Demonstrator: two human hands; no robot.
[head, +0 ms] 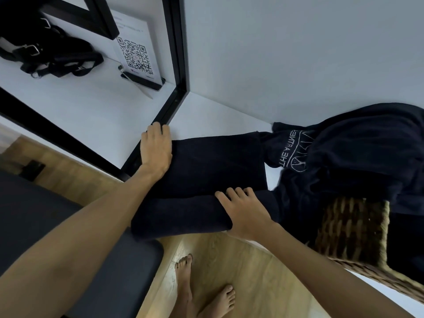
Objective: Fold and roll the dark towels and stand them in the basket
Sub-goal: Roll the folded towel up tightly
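Observation:
A dark navy towel (218, 164) lies folded on the white table (206, 115), its near part rolled up along the table's front edge. My left hand (156, 148) lies flat on the towel's left end, fingers straight. My right hand (243, 210) rests on top of the rolled part, fingers spread over it. A heap of more dark towels (358, 152), one with white printed lettering, lies at the right. Below the heap stands a woven wicker basket (353, 230) with dark cloth hanging over its rim.
A black-framed shelf (174, 72) stands at the left with a QR-code sign (135, 53), scissors (140, 84) and a black strapped bag (50, 49). A dark grey seat (68, 226) sits at lower left. My bare feet (202, 292) stand on the wooden floor.

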